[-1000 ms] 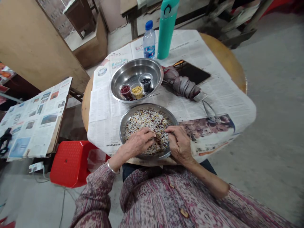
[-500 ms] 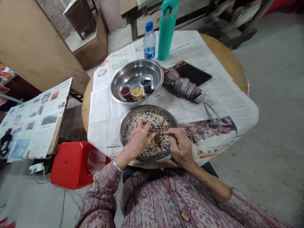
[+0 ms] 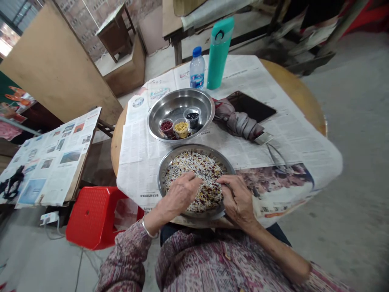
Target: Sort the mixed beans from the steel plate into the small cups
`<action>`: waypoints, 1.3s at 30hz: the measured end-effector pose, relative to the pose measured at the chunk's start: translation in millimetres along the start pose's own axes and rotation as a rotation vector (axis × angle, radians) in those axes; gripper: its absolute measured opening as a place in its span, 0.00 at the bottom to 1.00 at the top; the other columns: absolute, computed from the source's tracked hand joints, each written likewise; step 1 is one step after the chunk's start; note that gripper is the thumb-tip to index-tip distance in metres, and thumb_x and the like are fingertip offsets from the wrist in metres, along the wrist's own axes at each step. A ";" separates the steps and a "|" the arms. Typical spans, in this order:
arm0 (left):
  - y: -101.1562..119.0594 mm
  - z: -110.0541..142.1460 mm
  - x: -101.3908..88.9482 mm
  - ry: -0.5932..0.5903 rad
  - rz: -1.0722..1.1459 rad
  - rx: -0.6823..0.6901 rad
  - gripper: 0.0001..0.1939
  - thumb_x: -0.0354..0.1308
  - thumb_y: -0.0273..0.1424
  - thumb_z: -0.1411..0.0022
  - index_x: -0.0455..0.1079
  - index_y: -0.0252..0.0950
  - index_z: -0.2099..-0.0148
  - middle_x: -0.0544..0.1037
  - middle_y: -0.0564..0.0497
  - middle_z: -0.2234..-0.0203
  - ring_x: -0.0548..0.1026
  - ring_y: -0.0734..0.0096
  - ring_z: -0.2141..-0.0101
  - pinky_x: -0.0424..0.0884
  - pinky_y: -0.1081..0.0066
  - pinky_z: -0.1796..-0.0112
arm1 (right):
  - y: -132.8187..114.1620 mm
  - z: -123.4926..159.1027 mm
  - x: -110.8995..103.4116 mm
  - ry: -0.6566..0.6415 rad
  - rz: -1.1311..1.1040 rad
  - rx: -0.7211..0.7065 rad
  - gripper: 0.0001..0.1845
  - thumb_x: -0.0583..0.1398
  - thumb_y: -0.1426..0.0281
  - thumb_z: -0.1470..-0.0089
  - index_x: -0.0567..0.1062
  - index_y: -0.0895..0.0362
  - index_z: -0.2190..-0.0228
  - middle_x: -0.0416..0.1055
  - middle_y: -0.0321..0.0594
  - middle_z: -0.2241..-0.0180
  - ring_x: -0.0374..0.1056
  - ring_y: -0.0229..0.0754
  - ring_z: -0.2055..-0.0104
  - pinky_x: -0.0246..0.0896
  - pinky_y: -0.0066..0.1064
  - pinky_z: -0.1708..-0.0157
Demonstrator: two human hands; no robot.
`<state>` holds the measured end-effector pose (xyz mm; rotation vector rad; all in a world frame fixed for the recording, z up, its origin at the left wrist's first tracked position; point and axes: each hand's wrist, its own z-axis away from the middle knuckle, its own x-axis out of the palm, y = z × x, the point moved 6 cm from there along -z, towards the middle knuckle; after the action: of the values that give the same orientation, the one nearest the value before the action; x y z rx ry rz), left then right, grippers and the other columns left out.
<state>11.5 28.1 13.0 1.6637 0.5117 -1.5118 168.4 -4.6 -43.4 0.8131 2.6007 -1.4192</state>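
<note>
A steel bowl [image 3: 161, 175] near the table's front edge holds a mix of white grains with red, yellow and black beans [image 3: 194, 162]. Over its left part, my left hand [image 3: 182, 192] has its fingers drawn together; anything between the tips is hidden. At the bowl's right rim, my right hand [image 3: 238, 198] pinches thumb and forefinger, and what they grip is too small to make out. Just behind stands a second steel bowl [image 3: 170, 101] with three clear cups: red beans [image 3: 166, 125], yellow beans [image 3: 181, 129] and black beans [image 3: 192, 117]. Some loose beans lie beside the cups.
Newspaper [image 3: 133, 162] covers the round table. A water bottle [image 3: 197, 71] and a turquoise flask [image 3: 220, 54] stand at the back. Right of the bowls lie a folded umbrella [image 3: 243, 123] and a dark tablet-like object [image 3: 255, 106]. A red stool [image 3: 91, 217] stands at lower left.
My left hand's fingers were spread over the grains and have now closed together. My right hand keeps its pinch at the rim. The whole view has shifted, so everything sits slightly lower and further right.
</note>
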 end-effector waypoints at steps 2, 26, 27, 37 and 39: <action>-13.8 -8.1 -20.1 0.118 0.041 -0.023 0.10 0.51 0.29 0.25 0.74 0.36 0.56 0.76 0.49 0.64 0.76 0.69 0.61 0.76 0.68 0.56 | 0.3 -0.3 -0.1 0.001 -0.006 0.003 0.10 0.56 0.77 0.39 0.75 0.52 0.63 0.76 0.38 0.65 0.71 0.45 0.60 0.67 0.39 0.58; -143.7 -134.8 -108.4 0.213 -0.221 -0.352 0.11 0.58 0.28 0.34 0.82 0.43 0.59 0.83 0.49 0.61 0.75 0.61 0.55 0.69 0.62 0.50 | -1.9 -2.6 0.8 0.022 -0.003 -0.022 0.10 0.57 0.78 0.40 0.75 0.51 0.63 0.76 0.38 0.65 0.72 0.46 0.61 0.67 0.40 0.59; -145.2 -135.1 -107.8 0.222 -0.215 -0.361 0.11 0.58 0.28 0.34 0.82 0.43 0.59 0.83 0.49 0.60 0.75 0.61 0.55 0.69 0.63 0.49 | -1.5 -2.4 0.8 0.021 -0.006 -0.019 0.10 0.57 0.77 0.40 0.75 0.51 0.63 0.76 0.38 0.65 0.72 0.46 0.61 0.68 0.41 0.59; -150.3 -130.4 -102.5 0.288 -0.156 -0.389 0.12 0.55 0.27 0.32 0.82 0.40 0.58 0.81 0.46 0.58 0.76 0.61 0.54 0.71 0.65 0.50 | -1.3 -1.8 0.5 0.005 -0.010 -0.018 0.10 0.57 0.77 0.40 0.74 0.51 0.63 0.76 0.38 0.65 0.72 0.46 0.61 0.68 0.41 0.58; -148.0 -128.7 -104.6 0.316 -0.158 -0.390 0.12 0.55 0.27 0.31 0.81 0.39 0.58 0.80 0.46 0.58 0.76 0.61 0.54 0.71 0.64 0.50 | -2.0 -1.9 0.6 0.002 -0.006 -0.026 0.10 0.57 0.78 0.40 0.74 0.51 0.63 0.75 0.38 0.65 0.71 0.46 0.60 0.68 0.40 0.58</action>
<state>-40.4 238.3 63.5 1.5803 1.0581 -1.1627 167.3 -3.6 -41.0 0.8052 2.6189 -1.3842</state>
